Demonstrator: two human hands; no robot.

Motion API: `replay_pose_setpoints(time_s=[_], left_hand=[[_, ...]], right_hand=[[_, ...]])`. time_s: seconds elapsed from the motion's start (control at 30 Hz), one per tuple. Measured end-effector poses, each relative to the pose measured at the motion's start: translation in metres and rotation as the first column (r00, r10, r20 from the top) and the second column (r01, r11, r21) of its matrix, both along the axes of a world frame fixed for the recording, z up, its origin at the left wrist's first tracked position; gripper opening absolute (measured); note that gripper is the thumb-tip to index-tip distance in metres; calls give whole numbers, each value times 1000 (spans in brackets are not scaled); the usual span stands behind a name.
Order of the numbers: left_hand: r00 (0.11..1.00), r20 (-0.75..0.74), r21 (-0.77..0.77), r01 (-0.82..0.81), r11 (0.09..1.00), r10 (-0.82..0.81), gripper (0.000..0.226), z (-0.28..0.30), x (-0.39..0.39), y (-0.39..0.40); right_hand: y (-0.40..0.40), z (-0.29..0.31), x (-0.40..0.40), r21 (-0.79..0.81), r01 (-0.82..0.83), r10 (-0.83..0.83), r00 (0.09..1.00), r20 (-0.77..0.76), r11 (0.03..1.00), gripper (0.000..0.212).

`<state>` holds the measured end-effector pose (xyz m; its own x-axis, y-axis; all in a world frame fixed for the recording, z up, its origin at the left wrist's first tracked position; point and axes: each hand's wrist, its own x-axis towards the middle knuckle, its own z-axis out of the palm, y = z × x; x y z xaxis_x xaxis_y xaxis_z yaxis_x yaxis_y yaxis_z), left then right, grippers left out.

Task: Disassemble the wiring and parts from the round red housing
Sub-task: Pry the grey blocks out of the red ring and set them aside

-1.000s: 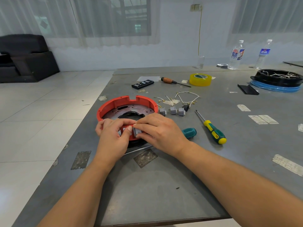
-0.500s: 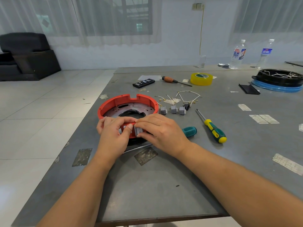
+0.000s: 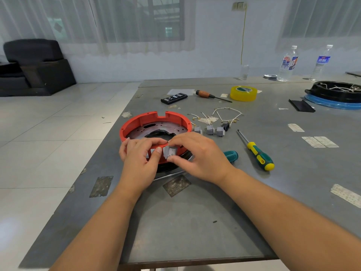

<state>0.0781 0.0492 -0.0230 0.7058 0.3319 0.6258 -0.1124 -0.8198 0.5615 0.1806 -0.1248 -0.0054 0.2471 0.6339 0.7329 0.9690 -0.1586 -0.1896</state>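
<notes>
The round red housing (image 3: 148, 119) lies on the grey table (image 3: 195, 222) with its open side up. My left hand (image 3: 139, 163) grips its near rim, fingers curled over the edge. My right hand (image 3: 197, 159) pinches a grey rocker switch (image 3: 171, 152) at the near wall of the housing, between thumb and fingers. Three removed grey switches (image 3: 210, 130) and a small black part (image 3: 226, 126) lie just right of the housing. Loose white wires (image 3: 227, 114) with brass terminals lie behind them.
A teal-handled screwdriver (image 3: 230, 155) lies under my right hand, a green-and-yellow one (image 3: 256, 153) to its right. Farther back are a black remote (image 3: 173, 98), a wooden-handled screwdriver (image 3: 212, 95), a yellow tape roll (image 3: 243, 93), two bottles (image 3: 288, 64) and a black round housing (image 3: 337, 90).
The grey switch has come further out of the housing wall and its face now shows between my right fingers. Both hands stay at the near rim.
</notes>
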Motion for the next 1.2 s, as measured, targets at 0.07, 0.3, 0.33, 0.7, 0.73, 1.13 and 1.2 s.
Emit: replay_pose_setpoints(time_s=[0.07, 0.3, 0.33, 0.7, 0.73, 1.13, 1.2], left_hand=[[1000, -2, 16, -11, 1000, 11, 24, -1, 1, 0], [999, -12, 67, -42, 997, 43, 29, -3, 3, -1], [999, -8, 70, -44, 997, 45, 29, -3, 3, -1], [998, 1, 95, -63, 993, 63, 29, -7, 6, 1], [998, 4, 97, -64, 993, 64, 28, -7, 7, 1], [996, 42, 108, -82, 991, 78, 34, -10, 10, 1], [995, 50, 105, -86, 991, 81, 36, -11, 11, 1]], right_hand=[[-1, 1, -1, 69, 11, -1, 990, -139, 998, 29], [-15, 7, 13, 243, 97, 18, 902, -431, 965, 23], [-17, 8, 16, 254, 136, -4, 889, -459, 958, 19], [-51, 20, 73, -29, 395, -306, 660, -686, 918, 19], [-53, 22, 80, -93, 406, -362, 659, -659, 909, 21], [-75, 29, 135, -630, 493, -771, 567, -291, 600, 35], [-72, 23, 135, -633, 507, -786, 548, -286, 585, 37]])
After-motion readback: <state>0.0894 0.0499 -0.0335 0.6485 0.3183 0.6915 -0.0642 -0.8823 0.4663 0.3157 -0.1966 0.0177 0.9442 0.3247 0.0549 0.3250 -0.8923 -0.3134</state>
